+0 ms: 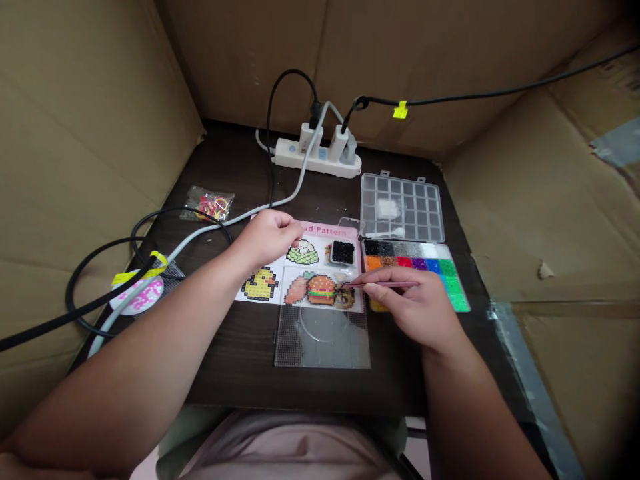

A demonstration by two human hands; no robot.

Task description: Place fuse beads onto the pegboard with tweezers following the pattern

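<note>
On dark table (pixel 235 373), “Pattern” bead sheet (pixel 325 231), pink tweezers (pixel 385 283)

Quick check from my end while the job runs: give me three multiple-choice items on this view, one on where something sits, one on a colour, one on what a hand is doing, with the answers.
1. Where is the small tray of black beads?
A) In the clear compartment box
B) On the pattern sheet
C) On the power strip

2. What colour is the duck on the sheet?
A) Pink
B) Green
C) Yellow

3. What is the right hand doing?
A) Holding tweezers
B) Resting flat and empty
C) Gripping the power strip

Answers:
1. B: the tray sits on the sheet's upper right.
2. C: the duck's body is yellow.
3. A: the tweezers are pinched in the fingers, their tips over the sheet.
</note>
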